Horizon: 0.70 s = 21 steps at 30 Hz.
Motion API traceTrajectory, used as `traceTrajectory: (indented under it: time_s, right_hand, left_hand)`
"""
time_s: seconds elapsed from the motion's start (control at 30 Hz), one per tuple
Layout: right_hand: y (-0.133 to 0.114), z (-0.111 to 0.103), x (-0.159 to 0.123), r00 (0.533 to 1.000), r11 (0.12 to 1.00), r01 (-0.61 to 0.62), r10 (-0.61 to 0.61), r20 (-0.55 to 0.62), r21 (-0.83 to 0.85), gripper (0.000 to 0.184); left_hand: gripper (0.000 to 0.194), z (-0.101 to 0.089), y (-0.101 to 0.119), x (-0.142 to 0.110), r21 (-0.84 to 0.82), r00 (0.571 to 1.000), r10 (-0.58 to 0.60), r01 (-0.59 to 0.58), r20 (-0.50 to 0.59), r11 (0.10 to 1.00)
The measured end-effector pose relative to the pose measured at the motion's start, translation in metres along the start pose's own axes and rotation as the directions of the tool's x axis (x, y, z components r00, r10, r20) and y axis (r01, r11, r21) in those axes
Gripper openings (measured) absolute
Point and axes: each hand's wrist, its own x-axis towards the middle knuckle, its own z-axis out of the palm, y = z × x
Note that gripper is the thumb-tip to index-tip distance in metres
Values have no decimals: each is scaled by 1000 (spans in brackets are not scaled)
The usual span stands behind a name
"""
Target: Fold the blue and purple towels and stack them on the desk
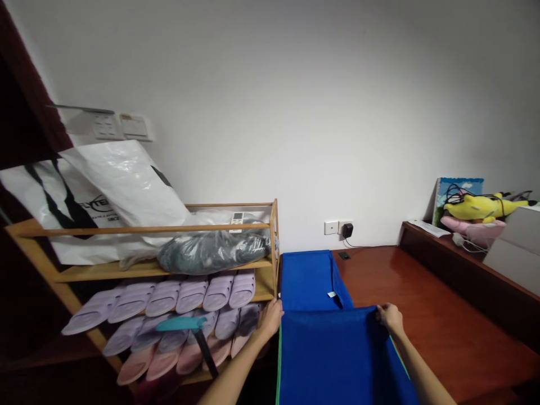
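Note:
A blue cloth (320, 337) lies stretched out on the wooden floor, with a small white label near its middle. The near part is folded over, its edge running between my two hands. My left hand (272, 318) is closed on the left corner of that folded edge, next to the shoe rack. My right hand (390, 318) is closed on the right corner. Both forearms reach in from the bottom of the view.
A wooden shoe rack (274, 247) at the left holds several lilac and pink slippers (189, 295), a bagged dark bundle (215, 250) and white plastic bags. A wall socket with a plug (346, 229) is behind. A low wooden ledge at right carries a yellow plush toy (481, 207).

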Motion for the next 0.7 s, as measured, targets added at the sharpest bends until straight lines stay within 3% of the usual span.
traceTrajectory:
  time_s: [0.1,0.17,0.27,0.3,0.33,0.37,0.43,0.5,0.7]
  right_hand:
    - [-20,25,-12,985,982,166,-170,-36,-95,38]
    - [-42,52,-27,936,930,349,-352,0,-118,44]
    - [-71,95,-49,766,758,640,-616,185,-127,47]
    - [-76,106,-52,716,700,696,-655,243,-160,49]
    - [-78,114,-54,695,662,718,-662,281,-216,52]
    - [-76,119,-52,707,645,707,-644,293,-291,55]
    - [-64,119,-44,792,668,605,-563,238,-434,59]
    - [-45,109,-32,848,695,519,-494,195,-497,60]
    - [-2,72,-8,903,751,430,-369,222,-501,61]
  left_hand:
    - [39,15,23,-10,30,997,45,-44,-63,999]
    - [45,30,39,-15,26,990,124,-122,-68,992]
    - [55,56,51,-16,27,971,230,-229,-65,973]
    - [57,64,51,-16,33,968,244,-243,-60,970]
    - [59,71,50,-15,40,967,247,-245,-54,969]
    - [59,76,48,-14,45,968,247,-245,-48,969]
    - [60,82,43,-14,49,966,252,-250,-51,967]
    - [59,83,40,-14,49,965,257,-254,-60,966]
    - [59,78,44,-14,31,969,243,-242,-45,970]
